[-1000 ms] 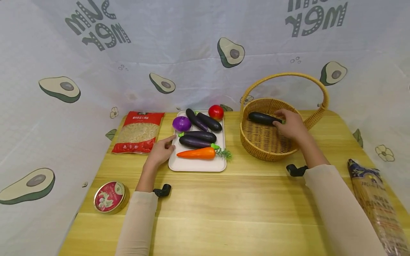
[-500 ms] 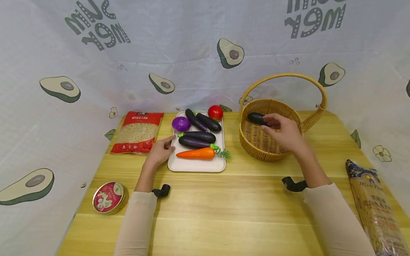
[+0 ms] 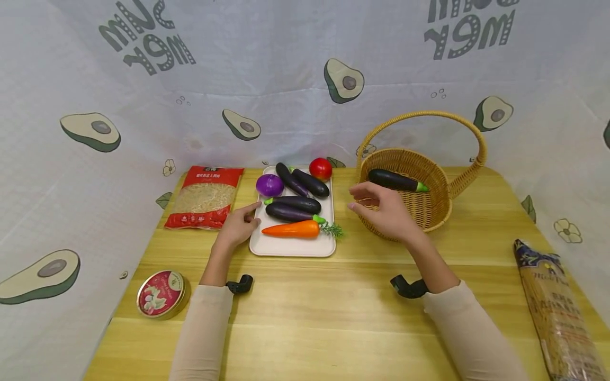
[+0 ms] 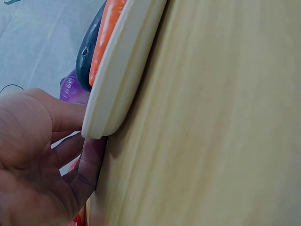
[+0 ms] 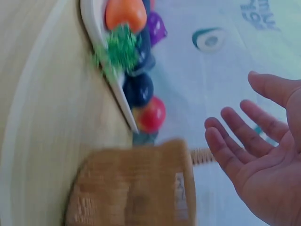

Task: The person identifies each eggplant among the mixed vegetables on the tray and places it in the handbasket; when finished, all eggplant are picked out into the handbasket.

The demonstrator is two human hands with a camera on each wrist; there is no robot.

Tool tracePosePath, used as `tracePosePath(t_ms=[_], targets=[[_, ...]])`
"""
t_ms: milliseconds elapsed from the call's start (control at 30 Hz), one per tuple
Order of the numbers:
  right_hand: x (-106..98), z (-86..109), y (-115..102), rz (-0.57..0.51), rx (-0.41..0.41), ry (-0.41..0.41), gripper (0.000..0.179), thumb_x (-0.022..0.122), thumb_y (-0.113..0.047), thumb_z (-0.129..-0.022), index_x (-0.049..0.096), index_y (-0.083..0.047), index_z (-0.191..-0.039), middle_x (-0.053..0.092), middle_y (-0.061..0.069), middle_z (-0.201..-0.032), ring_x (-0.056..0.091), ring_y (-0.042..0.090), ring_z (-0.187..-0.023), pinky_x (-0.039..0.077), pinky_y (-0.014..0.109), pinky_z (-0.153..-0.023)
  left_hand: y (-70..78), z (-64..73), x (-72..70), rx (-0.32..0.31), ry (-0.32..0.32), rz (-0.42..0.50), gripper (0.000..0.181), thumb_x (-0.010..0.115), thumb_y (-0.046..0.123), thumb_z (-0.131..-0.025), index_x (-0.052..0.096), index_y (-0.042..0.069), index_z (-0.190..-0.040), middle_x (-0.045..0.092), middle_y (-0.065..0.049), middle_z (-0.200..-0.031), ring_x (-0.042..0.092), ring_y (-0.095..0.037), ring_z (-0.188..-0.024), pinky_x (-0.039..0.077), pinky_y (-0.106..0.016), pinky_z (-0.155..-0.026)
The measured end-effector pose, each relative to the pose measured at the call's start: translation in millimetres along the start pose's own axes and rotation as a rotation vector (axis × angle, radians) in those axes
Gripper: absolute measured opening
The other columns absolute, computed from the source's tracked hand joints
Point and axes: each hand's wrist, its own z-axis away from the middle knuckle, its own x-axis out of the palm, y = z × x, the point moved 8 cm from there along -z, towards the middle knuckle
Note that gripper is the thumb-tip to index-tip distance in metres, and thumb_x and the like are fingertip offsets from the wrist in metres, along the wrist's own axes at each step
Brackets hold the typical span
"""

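Note:
My left hand (image 3: 238, 227) holds the left edge of a white tray (image 3: 293, 248); in the left wrist view the thumb lies on the rim and fingers reach under it. On the tray are an orange carrot (image 3: 293, 229) with green leaves, several eggplants (image 3: 290, 212), a purple onion (image 3: 269, 185) and a red tomato (image 3: 321, 169). A single eggplant (image 3: 393, 180), green stem pointing right, lies inside the wicker basket (image 3: 424, 209). Over the basket's front left side hovers my right hand (image 3: 386, 211), fingers spread and holding nothing; it hides part of the basket rim.
The basket's tall handle (image 3: 424, 114) arches above it. Left of the tray lies a red pasta bag (image 3: 205, 197), with a round tin (image 3: 163, 294) nearer the front. A long noodle packet (image 3: 557, 307) lies along the right edge. Patterned cloth (image 3: 286, 79) hangs behind the table.
My right hand has let go of the eggplant in the basket and moved left, towards the tray, with its fingers apart. The left hand has stayed at the tray's edge.

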Motion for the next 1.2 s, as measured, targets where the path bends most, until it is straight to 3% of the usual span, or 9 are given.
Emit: tracePosePath(t_ms=[267, 433, 900, 1200], targets=[[37.8, -11.6, -9.1, -0.080, 0.024, -0.071, 0.041, 0.072, -0.029, -0.098, 0.065, -0.007, -0.131, 0.068, 0.014, -0.131, 0.065, 0.033, -0.121, 0.052, 0.050, -0.105, -2.0, -1.2, 1.6, 0.007, 0.000, 0.005, 0.054, 0.062, 0.022, -0.101, 0.052, 0.026, -0.154, 0.062, -0.014, -0.103, 0.054, -0.025, -0.084, 0.042, -0.030, -0.068], [54.0, -14.9, -6.2, -0.139, 0.058, -0.112, 0.043, 0.072, -0.028, -0.097, 0.063, -0.006, -0.133, 0.065, 0.018, -0.134, 0.064, 0.033, -0.123, 0.052, 0.048, -0.105, -1.4, -1.5, 3.3, 0.003, 0.002, 0.002, 0.054, 0.062, 0.023, -0.101, 0.052, 0.028, -0.153, 0.062, -0.013, -0.108, 0.055, -0.025, -0.088, 0.043, -0.031, -0.071], [86.1, -26.2, 0.3, -0.188, 0.045, -0.177, 0.040, 0.069, -0.021, -0.099, 0.064, 0.000, -0.133, 0.064, 0.018, -0.134, 0.063, 0.037, -0.124, 0.047, 0.053, -0.109, -2.9, -0.8, 0.9, -0.007, 0.007, 0.004, 0.054, 0.062, 0.022, -0.100, 0.052, 0.028, -0.153, 0.061, -0.013, -0.107, 0.054, -0.025, -0.088, 0.042, -0.031, -0.071], [100.5, -31.4, 4.5, -0.141, 0.037, -0.190, 0.041, 0.070, -0.023, -0.099, 0.065, -0.002, -0.133, 0.065, 0.015, -0.135, 0.064, 0.037, -0.122, 0.050, 0.050, -0.107, -1.9, -1.9, 0.5, 0.026, 0.012, 0.002, 0.054, 0.062, 0.022, -0.100, 0.052, 0.026, -0.153, 0.062, -0.012, -0.101, 0.053, -0.024, -0.085, 0.041, -0.032, -0.072]])
